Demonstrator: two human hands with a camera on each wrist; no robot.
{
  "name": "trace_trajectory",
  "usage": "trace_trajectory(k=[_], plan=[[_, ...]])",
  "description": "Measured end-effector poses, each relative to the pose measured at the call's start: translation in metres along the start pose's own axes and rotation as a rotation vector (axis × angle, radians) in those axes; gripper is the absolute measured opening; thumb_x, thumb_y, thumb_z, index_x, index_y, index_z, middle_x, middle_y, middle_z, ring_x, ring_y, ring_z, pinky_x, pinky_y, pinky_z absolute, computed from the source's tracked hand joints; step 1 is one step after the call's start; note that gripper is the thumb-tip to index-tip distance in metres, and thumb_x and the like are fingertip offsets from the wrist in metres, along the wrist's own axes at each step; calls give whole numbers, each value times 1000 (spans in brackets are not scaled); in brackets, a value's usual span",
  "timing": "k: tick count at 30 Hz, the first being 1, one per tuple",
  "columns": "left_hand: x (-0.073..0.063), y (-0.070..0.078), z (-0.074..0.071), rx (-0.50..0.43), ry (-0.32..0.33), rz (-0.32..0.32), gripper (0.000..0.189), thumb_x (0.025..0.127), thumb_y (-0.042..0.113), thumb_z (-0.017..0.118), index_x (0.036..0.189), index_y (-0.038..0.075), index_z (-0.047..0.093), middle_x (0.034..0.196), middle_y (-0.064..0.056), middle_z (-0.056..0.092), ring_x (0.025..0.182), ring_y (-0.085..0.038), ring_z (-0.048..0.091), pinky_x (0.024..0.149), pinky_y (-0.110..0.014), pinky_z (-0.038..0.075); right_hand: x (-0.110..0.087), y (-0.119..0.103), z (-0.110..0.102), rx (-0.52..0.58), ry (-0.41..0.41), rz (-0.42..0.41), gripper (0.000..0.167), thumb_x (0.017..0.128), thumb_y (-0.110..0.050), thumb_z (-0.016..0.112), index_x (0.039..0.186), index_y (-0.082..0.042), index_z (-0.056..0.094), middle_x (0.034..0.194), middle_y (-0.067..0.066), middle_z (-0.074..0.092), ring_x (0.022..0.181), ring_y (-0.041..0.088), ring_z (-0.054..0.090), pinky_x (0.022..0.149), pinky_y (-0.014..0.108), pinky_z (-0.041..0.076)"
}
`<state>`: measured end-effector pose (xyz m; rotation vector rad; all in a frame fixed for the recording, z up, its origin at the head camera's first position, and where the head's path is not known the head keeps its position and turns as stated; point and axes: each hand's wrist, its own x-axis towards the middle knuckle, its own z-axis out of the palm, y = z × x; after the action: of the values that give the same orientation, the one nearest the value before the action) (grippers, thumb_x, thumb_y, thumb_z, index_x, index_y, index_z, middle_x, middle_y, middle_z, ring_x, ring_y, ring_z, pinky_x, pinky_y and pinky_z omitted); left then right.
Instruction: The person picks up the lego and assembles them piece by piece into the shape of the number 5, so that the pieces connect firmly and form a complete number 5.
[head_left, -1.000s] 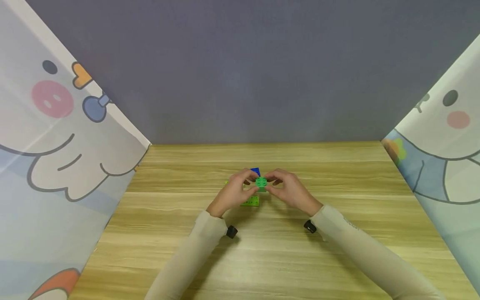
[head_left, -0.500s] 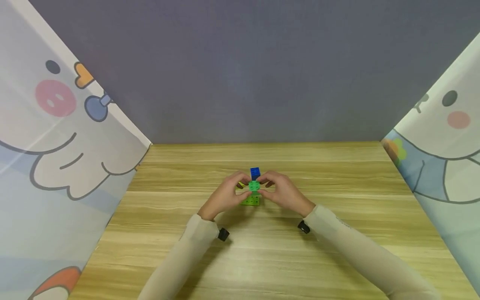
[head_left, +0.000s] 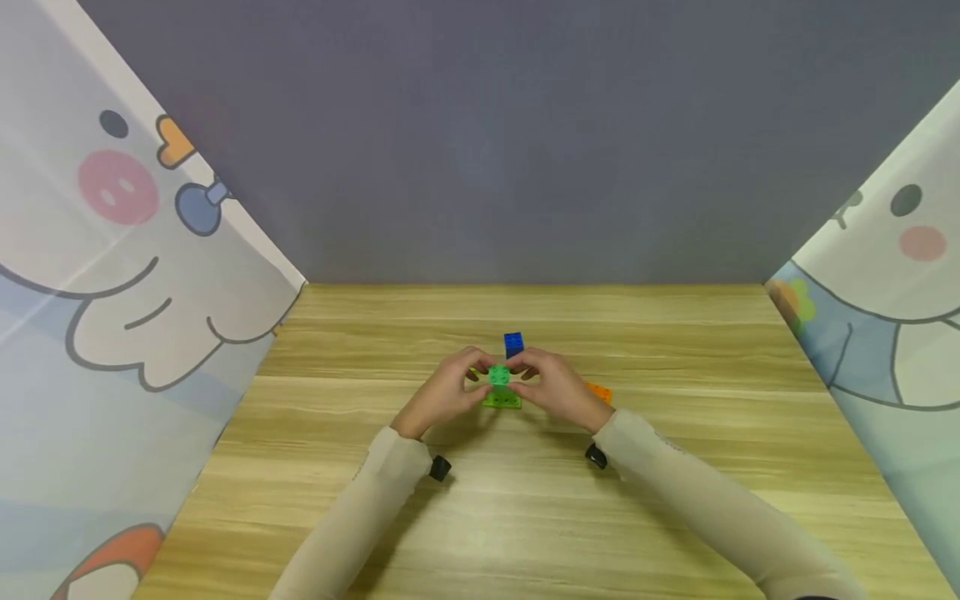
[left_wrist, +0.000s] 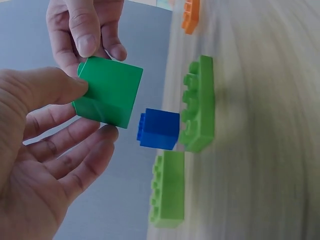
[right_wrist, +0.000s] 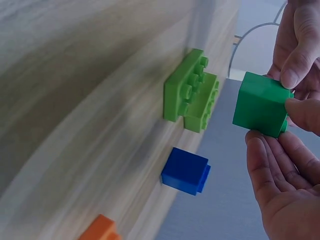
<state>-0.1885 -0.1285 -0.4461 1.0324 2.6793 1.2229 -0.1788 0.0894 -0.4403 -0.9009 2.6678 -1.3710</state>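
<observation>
Above the table, a green toy building block (head_left: 498, 374) with studs on top is pinched between both hands. The left hand (head_left: 447, 388) grips its left side with thumb and fingers, and the right hand (head_left: 555, 387) holds the opposite side. Seen from the left wrist, the green block (left_wrist: 111, 92) is apart from the blocks on the table. Below it lies a flat light-green block (head_left: 503, 400). A blue block (head_left: 513, 344) stands farther back. Another light-green block (left_wrist: 168, 190) is mostly hidden by the left hand in the head view.
An orange block (head_left: 599, 392) shows partly behind the right hand. The wooden table (head_left: 525, 517) ends at a grey back wall (head_left: 480, 150). Patterned side panels flank it left and right.
Both hands have carried the green block a little to the left, above the flat light-green block. The blue and orange blocks have come into fuller view.
</observation>
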Motion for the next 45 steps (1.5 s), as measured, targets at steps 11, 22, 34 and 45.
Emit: trace_trajectory(k=[11, 22, 34, 45], plan=[[3, -5, 10, 22, -63, -63, 27, 86, 8, 70, 110, 9, 59, 105, 1, 59, 98, -20, 59, 77, -25, 51, -3, 9, 0, -31, -50, 63, 30, 84, -9, 72, 114, -6, 65, 107, 4, 63, 93, 25, 63, 79, 33, 53], [7, -7, 20, 53, -102, -70, 27, 87, 12, 70, 111, 11, 59, 106, 2, 59, 97, -13, 57, 77, -24, 51, -7, 19, 0, -25, -57, 80, 26, 82, -6, 74, 107, -7, 66, 103, 4, 65, 90, 21, 63, 78, 29, 53], [6, -11, 27, 33, -112, -79, 25, 89, 16, 68, 112, 12, 59, 108, 4, 60, 97, -12, 59, 80, -26, 51, -11, 23, 5, -27, -57, 114, 21, 85, -9, 72, 105, -7, 66, 101, 3, 64, 87, 15, 62, 76, 28, 52], [6, -10, 30, -9, -87, -85, 19, 91, 17, 66, 108, 11, 59, 104, 2, 57, 90, -12, 60, 77, -25, 51, -13, 24, 8, -2, -37, 102, 22, 84, -6, 72, 105, -6, 65, 100, 4, 63, 86, 17, 63, 74, 26, 53]])
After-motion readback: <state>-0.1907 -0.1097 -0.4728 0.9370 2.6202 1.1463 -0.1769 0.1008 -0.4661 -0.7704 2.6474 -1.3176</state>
